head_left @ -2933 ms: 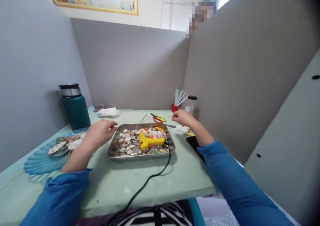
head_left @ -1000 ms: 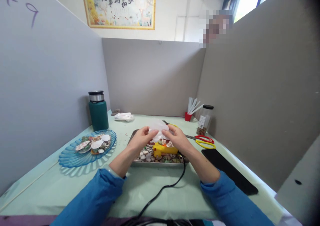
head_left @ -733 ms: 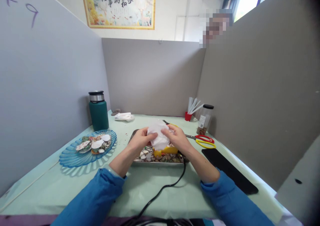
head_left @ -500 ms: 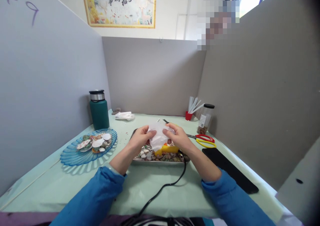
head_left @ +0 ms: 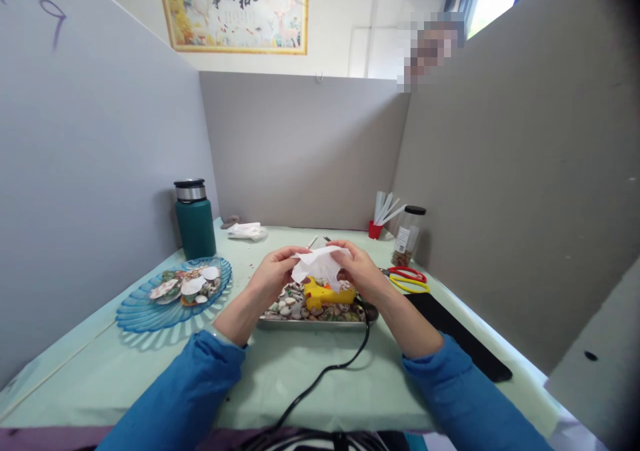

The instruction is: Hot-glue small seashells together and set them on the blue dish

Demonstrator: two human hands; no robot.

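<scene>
Between both hands a white tissue (head_left: 320,264) is pinched at its two sides, its lower edge hanging loose. My left hand (head_left: 274,272) is closed on the tissue's left side, and my right hand (head_left: 357,270) grips the right side. Beneath them lies a metal tray (head_left: 315,325) full of small shells and pebbles (head_left: 290,308). On these rests a yellow glue gun (head_left: 327,296), partly covered by the tissue. Its black cord (head_left: 330,370) runs over the tray's edge toward me.
A blue scalloped plate (head_left: 131,312) of shells stands left, a green bottle (head_left: 195,228) behind it. To the right are scissors (head_left: 410,281), a black phone-like slab (head_left: 457,334), a lidded jar (head_left: 407,238) and a red cup (head_left: 375,230) of white sticks. Grey partitions (head_left: 305,151) enclose the table.
The tissue has been raised and spread wider, uncovering more of the yellow glue gun. Both hands still hold it. The camera view has shifted slightly.
</scene>
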